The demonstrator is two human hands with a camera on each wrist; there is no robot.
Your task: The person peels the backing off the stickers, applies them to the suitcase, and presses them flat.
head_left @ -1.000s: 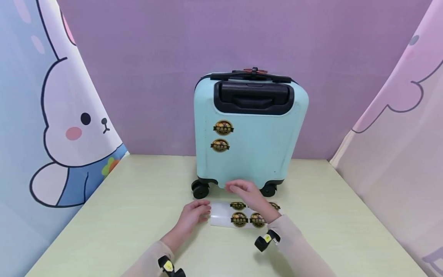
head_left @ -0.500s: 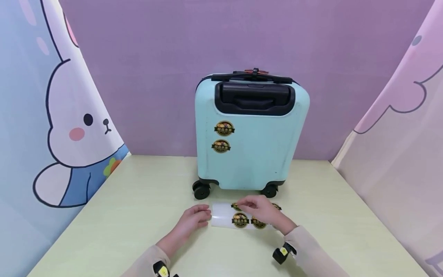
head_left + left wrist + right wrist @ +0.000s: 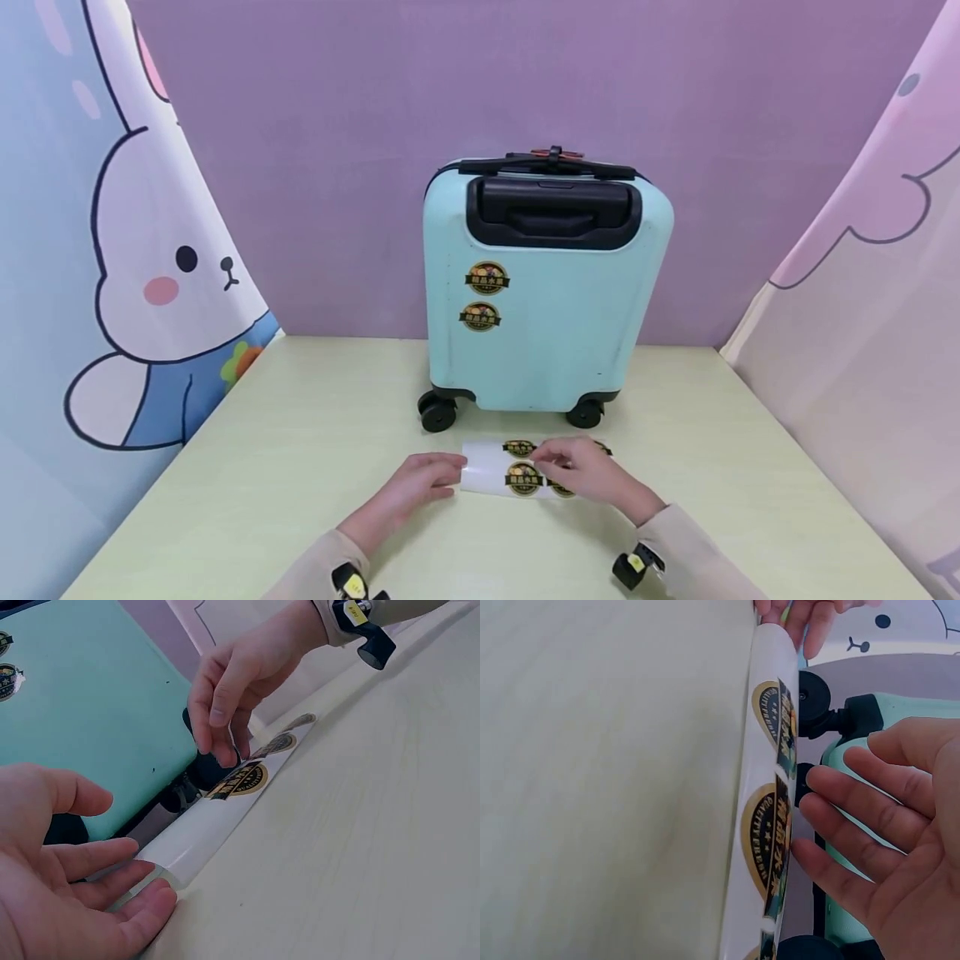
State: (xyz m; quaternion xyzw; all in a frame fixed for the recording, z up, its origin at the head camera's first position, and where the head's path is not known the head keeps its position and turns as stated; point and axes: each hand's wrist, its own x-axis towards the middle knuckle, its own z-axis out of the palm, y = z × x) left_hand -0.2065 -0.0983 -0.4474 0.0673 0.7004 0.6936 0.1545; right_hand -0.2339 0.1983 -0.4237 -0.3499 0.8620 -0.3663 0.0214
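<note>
1. Both hands are at work low in the scene: the left hand (image 3: pixel 412 492) sits at nine o'clock of the sheet, fingers loose and parted, tips at its end, gripping nothing. Across at three, the right hand (image 3: pixel 592 475) hangs over it, fingers loosely bent, nothing visible in them.

2. Between them lies the sticker sheet (image 3: pixel 480 477) on the table (image 3: pixel 315 417), bare at its nine o'clock end, black-and-gold stickers (image 3: pixel 523 479) running on towards three.

3. Up at twelve, just behind, stands the mint suitcase (image 3: pixel 555 333), upright on black casters (image 3: pixel 437 412), two matching stickers (image 3: pixel 487 278) down the nine o'clock side of its face. Beyond it hangs a purple backdrop (image 3: pixel 337 208); a printed rabbit (image 3: pixel 165 275) looks in from ten.

4. Watch that sheet! It looks bowed, so a tug without the left fingers pinning it could make it slide. A careless pinch might crease a sticker; a knock could roll the suitcase.

5. Hard to call: the right hand covers part of the sheet, so whether its fingertips touch a sticker, I cannot tell. The left wrist camera (image 3: pixel 349 581) is cut off at six.
</note>
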